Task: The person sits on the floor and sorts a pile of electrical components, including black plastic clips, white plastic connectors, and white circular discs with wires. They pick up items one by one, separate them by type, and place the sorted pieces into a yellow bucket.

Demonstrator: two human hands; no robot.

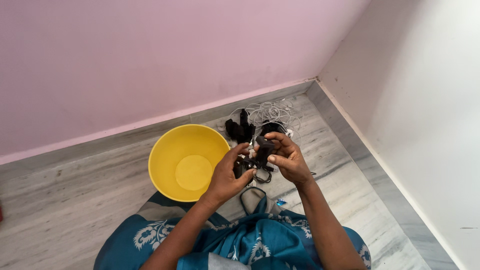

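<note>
Both my hands meet over the floor in front of me. My left hand [229, 175] and my right hand [286, 159] grip a black charger with its coiled black cable [256, 161] between them, fingers closed on it. Just beyond my hands lies a heap of white cables [274, 113] mixed with more black adapters [238, 129]. An empty yellow plastic bowl [165, 150] sits on the floor to the left of my hands.
The grey marble floor [75, 200] runs to a pink wall [150, 60] ahead and a white wall [425, 100] at the right. My lap, in teal patterned cloth [250, 240], fills the bottom. A small blue scrap [281, 202] lies beside it.
</note>
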